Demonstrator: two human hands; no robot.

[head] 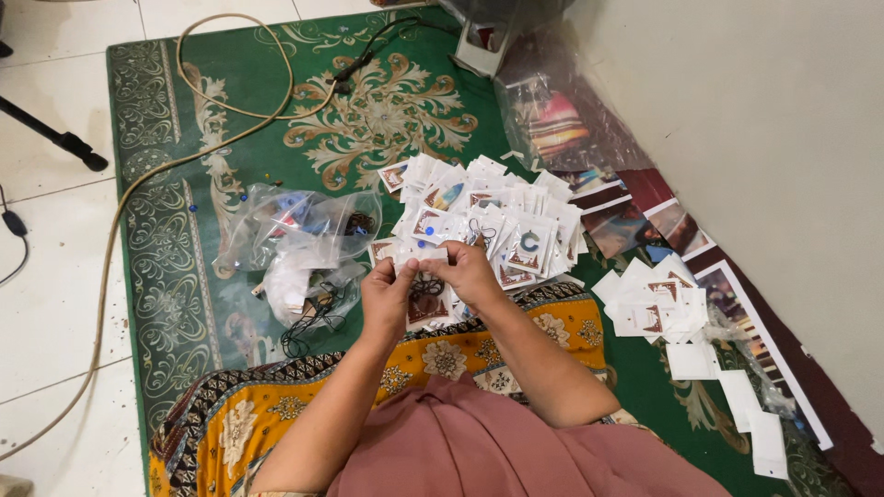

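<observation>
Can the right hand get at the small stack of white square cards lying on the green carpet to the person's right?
Probably yes: the stack of white square cards lies uncovered beside the right hand, though both hands are holding a small white packet.

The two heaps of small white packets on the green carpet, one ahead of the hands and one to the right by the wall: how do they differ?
The heap ahead of the hands is larger and piled thick; the right-hand heap is smaller and flatter. The first shows varied contents, including a dark C-shaped piece; the second shows mostly plain white with a few reddish prints. The first lies just beyond the left hand and right hand; the second lies well clear of both. Both rest loose on the carpet.
</observation>
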